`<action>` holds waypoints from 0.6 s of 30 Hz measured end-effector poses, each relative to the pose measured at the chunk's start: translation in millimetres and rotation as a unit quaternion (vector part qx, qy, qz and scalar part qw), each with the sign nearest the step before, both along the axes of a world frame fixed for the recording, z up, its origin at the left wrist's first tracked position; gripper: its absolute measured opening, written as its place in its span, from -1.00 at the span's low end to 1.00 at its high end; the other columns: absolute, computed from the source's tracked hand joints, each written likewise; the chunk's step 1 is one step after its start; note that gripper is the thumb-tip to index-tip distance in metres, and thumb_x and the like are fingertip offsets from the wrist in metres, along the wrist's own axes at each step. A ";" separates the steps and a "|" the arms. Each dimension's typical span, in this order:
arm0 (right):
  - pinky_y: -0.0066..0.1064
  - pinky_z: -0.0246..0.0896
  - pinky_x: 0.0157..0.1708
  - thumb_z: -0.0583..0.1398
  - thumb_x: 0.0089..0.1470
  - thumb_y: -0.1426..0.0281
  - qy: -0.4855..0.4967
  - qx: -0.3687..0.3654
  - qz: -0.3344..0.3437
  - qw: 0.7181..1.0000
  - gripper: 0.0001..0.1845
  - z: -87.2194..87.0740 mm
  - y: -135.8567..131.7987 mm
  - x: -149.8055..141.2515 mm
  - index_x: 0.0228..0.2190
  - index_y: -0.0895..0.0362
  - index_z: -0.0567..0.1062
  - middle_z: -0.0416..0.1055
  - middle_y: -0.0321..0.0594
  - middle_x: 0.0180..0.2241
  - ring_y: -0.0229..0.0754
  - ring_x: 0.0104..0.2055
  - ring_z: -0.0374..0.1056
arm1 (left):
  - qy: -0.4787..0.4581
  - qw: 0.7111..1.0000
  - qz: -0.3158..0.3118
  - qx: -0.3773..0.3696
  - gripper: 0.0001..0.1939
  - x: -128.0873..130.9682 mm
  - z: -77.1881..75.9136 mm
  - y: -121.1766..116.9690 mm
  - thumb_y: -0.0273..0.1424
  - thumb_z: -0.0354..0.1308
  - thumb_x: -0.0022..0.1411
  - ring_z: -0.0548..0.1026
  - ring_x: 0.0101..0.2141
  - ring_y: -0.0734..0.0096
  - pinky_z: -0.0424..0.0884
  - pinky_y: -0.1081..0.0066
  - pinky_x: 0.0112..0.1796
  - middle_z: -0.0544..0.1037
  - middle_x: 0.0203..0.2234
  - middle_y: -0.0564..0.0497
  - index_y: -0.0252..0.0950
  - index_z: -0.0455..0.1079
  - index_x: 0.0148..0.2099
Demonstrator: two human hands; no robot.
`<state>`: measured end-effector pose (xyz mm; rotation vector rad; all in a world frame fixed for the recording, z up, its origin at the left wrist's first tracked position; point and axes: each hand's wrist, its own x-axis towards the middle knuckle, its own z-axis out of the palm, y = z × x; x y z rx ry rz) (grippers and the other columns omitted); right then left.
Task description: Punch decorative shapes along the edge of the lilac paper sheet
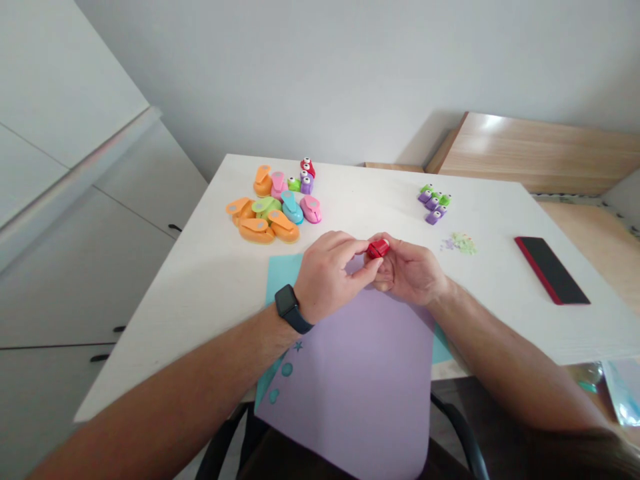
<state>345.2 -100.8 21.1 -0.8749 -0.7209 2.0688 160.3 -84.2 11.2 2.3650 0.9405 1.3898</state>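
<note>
In the head view, a small red punch [379, 249] is pinched between the two hands, over a lilac sheet [350, 387]. The left hand [327, 277], with a black watch [289, 308] on its wrist, is curled, and its thumb and forefinger are pressed against the punch from the left. The right hand [410, 270] is cupped, with its fingers closed around the punch from the right, so that the punch is held between both sets of fingertips. A blue sheet [283, 277] is partly covered by the lilac sheet below the punch, and small star and round shapes are seen along the lilac edge. Beyond the punch and to the left, larger orange, green, blue and pink punches [267, 220] are heaped on a white table [500, 313], with small punches [306, 177] behind them. Beyond it and to the right, small purple and green punches [433, 203] are grouped. Paper scraps [463, 243] lie nearer, and a black phone [550, 270] with a red edge lies farther right.
</note>
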 end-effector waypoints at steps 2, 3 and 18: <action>-0.42 -0.21 -0.53 0.09 0.27 0.20 -0.005 0.004 -0.003 1.000 -0.78 -0.7 -0.4 -0.6 -0.34 0.05 0.38 0.17 -0.34 -0.52 -0.28 -0.56 -0.10 | 0.002 1.000 -0.001 -0.002 -0.89 -0.5 -0.7 0.1 -0.36 0.28 0.27 0.51 -0.33 0.35 0.43 0.33 -0.25 0.60 -0.38 -0.01 -0.29 0.53 -0.18; -0.43 -0.20 -0.53 0.09 0.28 0.20 -0.009 0.006 -0.004 1.000 -0.78 -0.8 -0.6 -0.8 -0.34 0.05 0.38 0.17 -0.34 -0.52 -0.28 -0.55 -0.10 | 0.003 1.000 -0.001 -0.002 -0.89 -0.7 -1.2 0.1 -0.36 0.28 0.27 0.51 -0.33 0.35 0.43 0.33 -0.24 0.60 -0.38 -0.01 -0.29 0.53 -0.18; -0.44 -0.22 -0.54 0.07 0.31 0.13 -0.048 0.027 -0.009 0.998 -0.73 1.4 -2.2 -4.1 -0.33 0.04 0.34 0.12 -0.36 -0.52 -0.28 -0.56 -0.09 | -0.007 1.000 -0.002 -0.018 -0.89 -0.8 -1.9 2.2 -0.34 0.29 0.25 0.52 -0.36 0.38 0.45 0.35 -0.28 0.61 -0.40 0.00 -0.27 0.54 -0.20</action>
